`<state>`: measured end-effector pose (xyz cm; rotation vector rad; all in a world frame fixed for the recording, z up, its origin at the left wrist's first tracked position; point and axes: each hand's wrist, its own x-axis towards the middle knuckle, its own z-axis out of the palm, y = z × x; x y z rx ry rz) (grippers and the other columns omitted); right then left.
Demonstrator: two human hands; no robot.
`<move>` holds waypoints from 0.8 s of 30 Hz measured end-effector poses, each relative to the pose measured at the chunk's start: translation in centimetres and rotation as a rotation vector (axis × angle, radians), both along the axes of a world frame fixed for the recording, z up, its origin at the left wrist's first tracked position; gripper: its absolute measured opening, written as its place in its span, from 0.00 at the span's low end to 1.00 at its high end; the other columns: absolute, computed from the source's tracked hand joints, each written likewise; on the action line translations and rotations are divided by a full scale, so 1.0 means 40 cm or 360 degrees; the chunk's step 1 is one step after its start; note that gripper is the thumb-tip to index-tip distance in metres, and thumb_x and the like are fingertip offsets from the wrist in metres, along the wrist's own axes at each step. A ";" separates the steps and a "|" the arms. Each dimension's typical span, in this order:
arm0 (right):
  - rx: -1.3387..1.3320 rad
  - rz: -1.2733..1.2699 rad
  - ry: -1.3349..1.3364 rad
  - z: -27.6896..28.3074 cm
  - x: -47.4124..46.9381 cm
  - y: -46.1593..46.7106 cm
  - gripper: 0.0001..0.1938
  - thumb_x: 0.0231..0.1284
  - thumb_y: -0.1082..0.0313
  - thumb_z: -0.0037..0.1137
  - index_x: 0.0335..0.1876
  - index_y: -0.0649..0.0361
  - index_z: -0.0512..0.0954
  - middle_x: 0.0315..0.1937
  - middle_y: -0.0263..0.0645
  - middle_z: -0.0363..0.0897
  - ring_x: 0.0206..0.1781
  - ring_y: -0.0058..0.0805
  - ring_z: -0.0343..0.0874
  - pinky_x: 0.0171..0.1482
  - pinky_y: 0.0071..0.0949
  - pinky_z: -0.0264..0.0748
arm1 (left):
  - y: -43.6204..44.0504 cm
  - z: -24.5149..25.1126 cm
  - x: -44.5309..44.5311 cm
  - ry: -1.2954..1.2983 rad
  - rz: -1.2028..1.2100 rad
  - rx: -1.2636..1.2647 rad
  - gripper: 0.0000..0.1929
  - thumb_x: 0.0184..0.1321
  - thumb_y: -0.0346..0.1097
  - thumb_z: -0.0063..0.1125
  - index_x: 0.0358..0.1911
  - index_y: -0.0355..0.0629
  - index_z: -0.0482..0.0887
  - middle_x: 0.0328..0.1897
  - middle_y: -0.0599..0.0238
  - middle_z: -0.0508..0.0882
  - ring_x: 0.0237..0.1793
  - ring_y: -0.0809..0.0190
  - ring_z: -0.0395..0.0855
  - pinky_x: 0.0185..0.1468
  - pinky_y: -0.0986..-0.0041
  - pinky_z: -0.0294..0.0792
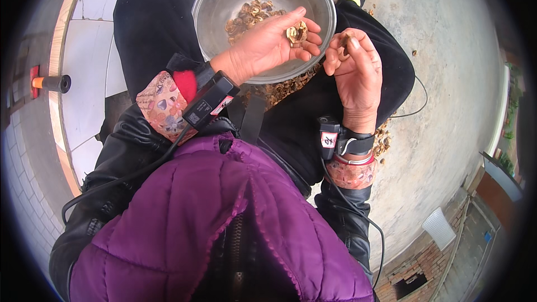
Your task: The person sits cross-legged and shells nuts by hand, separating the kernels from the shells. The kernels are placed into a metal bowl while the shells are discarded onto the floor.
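Observation:
My left hand (272,42) is palm up over the metal basin (331,21), its fingers loosely curled. It holds a cracked nut (297,32), which looks like a walnut, with pale and brown parts showing. Just to the right, above the basin's rim and my thigh, my right hand (356,61) pinches a small brown piece (345,41) between thumb and fingers; whether it is shell or kernel I cannot tell. Inside the basin lies a heap of brown nut pieces (245,19), partly hidden by my left hand and forearm.
The basin stands between my spread legs. Broken shells (289,88) litter the ground below it, with more shells (381,140) beside my right forearm. A hammer (48,83) lies on the left by a white-tiled surface (86,58). Black cables (379,226) run from both wrist devices.

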<state>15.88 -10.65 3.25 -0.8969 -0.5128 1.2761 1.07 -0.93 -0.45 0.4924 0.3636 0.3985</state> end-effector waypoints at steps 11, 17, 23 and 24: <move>-0.0208 -0.0058 -0.1303 -0.031 -0.060 0.023 0.13 0.56 0.66 0.59 0.44 0.62 0.76 0.33 0.36 0.80 0.32 0.21 0.78 0.38 0.21 0.75 | -0.033 0.014 0.025 0.0080 0.0298 0.0061 0.15 0.69 0.39 0.38 0.47 0.34 0.74 0.46 0.58 0.76 0.49 0.62 0.75 0.55 0.67 0.70; -0.0316 -0.0068 -0.1606 -0.021 -0.068 0.017 0.15 0.57 0.65 0.57 0.48 0.61 0.75 0.37 0.43 0.81 0.40 0.29 0.82 0.44 0.27 0.76 | -0.056 0.016 0.030 0.0221 0.0266 0.0401 0.17 0.70 0.42 0.38 0.47 0.35 0.74 0.45 0.61 0.77 0.47 0.66 0.76 0.53 0.72 0.71; -0.0105 -0.0135 -0.1737 -0.023 -0.074 0.020 0.12 0.59 0.69 0.53 0.48 0.61 0.74 0.37 0.44 0.81 0.39 0.33 0.82 0.42 0.26 0.76 | -0.055 0.016 0.029 0.0225 0.0364 0.0572 0.17 0.69 0.44 0.38 0.46 0.38 0.75 0.42 0.63 0.78 0.44 0.68 0.78 0.49 0.74 0.73; -0.0049 -0.0155 -0.1774 -0.025 -0.077 0.022 0.12 0.60 0.70 0.52 0.48 0.60 0.74 0.37 0.44 0.81 0.39 0.33 0.82 0.42 0.26 0.76 | -0.057 0.014 0.030 0.0236 0.0382 0.0537 0.16 0.69 0.44 0.38 0.45 0.39 0.75 0.41 0.64 0.78 0.44 0.68 0.78 0.48 0.75 0.73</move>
